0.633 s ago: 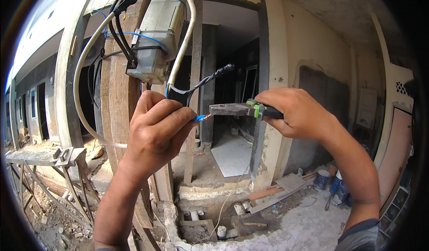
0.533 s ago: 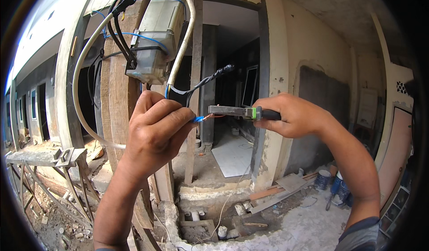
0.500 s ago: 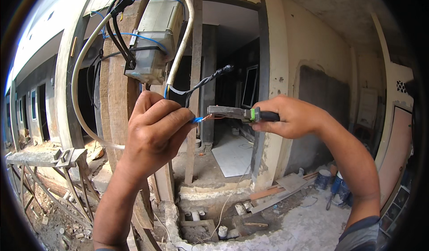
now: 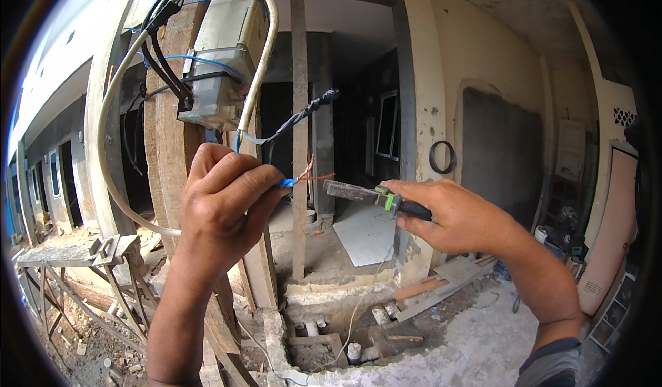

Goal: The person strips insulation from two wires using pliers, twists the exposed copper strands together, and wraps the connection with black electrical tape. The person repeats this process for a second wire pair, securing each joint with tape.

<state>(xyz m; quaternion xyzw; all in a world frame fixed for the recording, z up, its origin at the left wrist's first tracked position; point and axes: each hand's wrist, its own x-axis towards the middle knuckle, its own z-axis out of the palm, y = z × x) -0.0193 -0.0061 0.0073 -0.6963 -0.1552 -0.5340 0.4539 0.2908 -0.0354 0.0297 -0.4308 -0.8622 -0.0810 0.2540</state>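
Observation:
My left hand (image 4: 231, 197) is closed in a pinch on blue insulated wires (image 4: 287, 183). Bare copper strands (image 4: 305, 169) stick out past its fingertips, one bent upward and another pointing right. My right hand (image 4: 455, 215) grips a pair of pliers (image 4: 355, 192) with black and green handles. The pliers' dark metal nose points left, a little apart from the copper. Just above my left hand, a twisted black wire bundle (image 4: 296, 119) reaches to the upper right from the end of a thick cream cable (image 4: 258, 70).
A meter box (image 4: 219, 87) with a clear lower cover hangs on a wooden post (image 4: 160, 139). Against the wall above my right hand shows a black ring (image 4: 442, 157). A metal trestle (image 4: 76, 256) stands at left. Below lie a pit with pipes (image 4: 312, 328) and loose planks (image 4: 448, 294).
The pliers have come off the copper and moved slightly right and down. The strands now stand apart in the open. The black ring has come into sight.

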